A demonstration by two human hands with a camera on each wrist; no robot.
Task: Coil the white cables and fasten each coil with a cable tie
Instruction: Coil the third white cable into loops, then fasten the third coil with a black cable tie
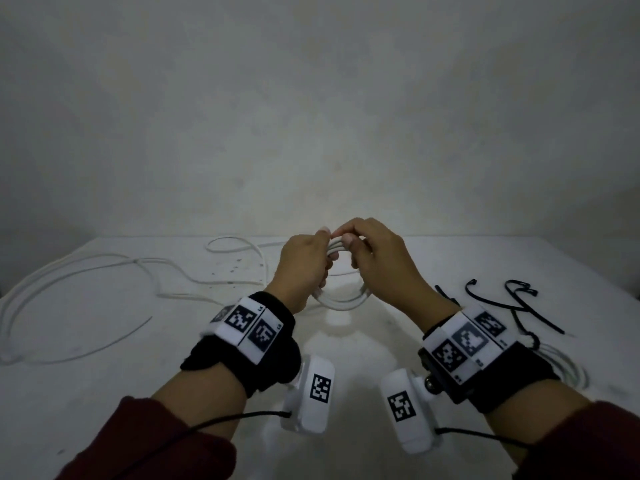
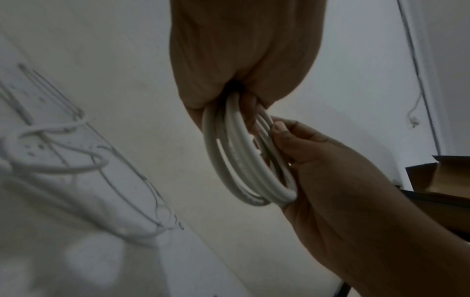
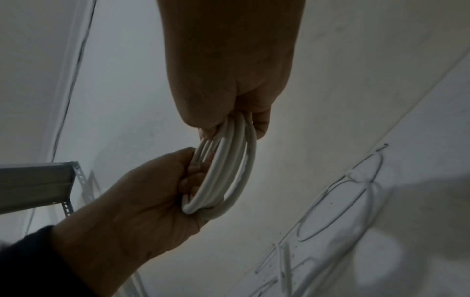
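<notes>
A coil of white cable [image 1: 341, 301] hangs above the middle of the white table [image 1: 114, 386], held from both sides. My left hand [image 1: 317, 259] grips its left side with the fingers curled through the loops. My right hand [image 1: 356, 245] pinches its top with thumb and fingers. The left wrist view shows the coil [image 2: 239, 158] as several loops under my left hand [image 2: 244, 104], with the right hand's fingers [image 2: 282, 130] curled round its right side. In the right wrist view my right hand [image 3: 234, 124] holds the coil [image 3: 223, 176] from above and my left hand [image 3: 188, 180] holds it from below.
Loose white cable [image 1: 104, 268] sprawls over the table's left half. Several black cable ties [image 1: 498, 304] lie at the right. Partly hidden behind my right wrist lies another white coil [image 1: 571, 370]. A wall stands close behind the table. A metal shelf bracket [image 3: 38, 180] and a cardboard box [image 2: 445, 180] stand beside it.
</notes>
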